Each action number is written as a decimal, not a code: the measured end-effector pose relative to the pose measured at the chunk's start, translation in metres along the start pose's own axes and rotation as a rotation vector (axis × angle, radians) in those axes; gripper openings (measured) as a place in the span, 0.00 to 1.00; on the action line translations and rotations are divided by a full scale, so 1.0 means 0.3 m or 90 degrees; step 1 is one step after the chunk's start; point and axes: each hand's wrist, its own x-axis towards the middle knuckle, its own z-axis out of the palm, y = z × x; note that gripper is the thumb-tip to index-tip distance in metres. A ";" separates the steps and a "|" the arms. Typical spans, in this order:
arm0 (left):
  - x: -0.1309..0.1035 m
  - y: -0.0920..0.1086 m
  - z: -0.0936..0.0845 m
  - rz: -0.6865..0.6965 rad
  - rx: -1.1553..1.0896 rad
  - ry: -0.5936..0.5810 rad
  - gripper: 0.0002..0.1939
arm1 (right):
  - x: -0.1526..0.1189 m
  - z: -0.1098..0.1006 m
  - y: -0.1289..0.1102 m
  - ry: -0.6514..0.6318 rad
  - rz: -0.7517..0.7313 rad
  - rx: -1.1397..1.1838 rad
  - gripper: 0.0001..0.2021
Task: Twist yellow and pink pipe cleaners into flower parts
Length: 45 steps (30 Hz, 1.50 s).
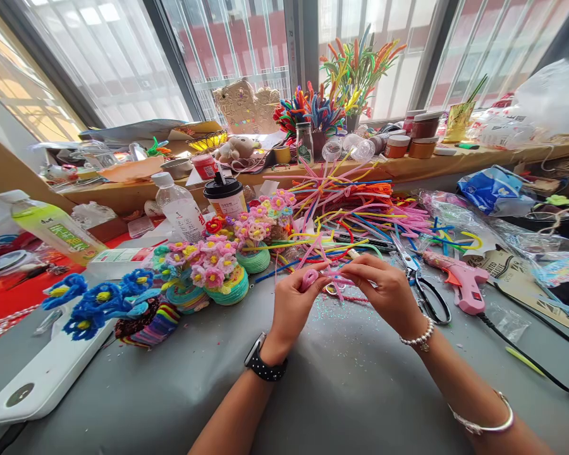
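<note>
A pink pipe cleaner point(309, 279), with one part curled into a loop, is held between my hands above the grey table. My left hand point(291, 303) pinches the looped part. My right hand point(384, 291) has its thumb and fingers closed on the strand at the other side. Just beyond the hands lies a tangled heap of coloured pipe cleaners point(365, 205), mostly pink. Scissors point(415, 272) rest open to the right of my right hand. Left of my left hand stand small pots of pink pipe-cleaner flowers point(215, 262).
A pink glue gun point(464, 281) with a black cord lies at the right. Blue flowers in a striped pot point(149, 322) are beside a white device point(47, 373) on the left. Bottles, a lidded cup point(225, 193) and a crowded window ledge point(436, 161) line the back.
</note>
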 end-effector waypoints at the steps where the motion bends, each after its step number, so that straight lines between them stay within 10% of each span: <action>1: 0.000 0.000 0.000 0.000 0.001 0.001 0.15 | 0.000 -0.001 0.001 -0.006 0.007 0.004 0.09; 36: 0.019 -0.014 -0.008 -0.090 0.006 0.018 0.10 | -0.012 0.034 0.023 -0.166 -0.080 -0.367 0.12; 45: 0.014 -0.012 -0.034 0.019 0.235 0.152 0.11 | 0.003 0.000 0.025 -0.268 0.090 -0.047 0.13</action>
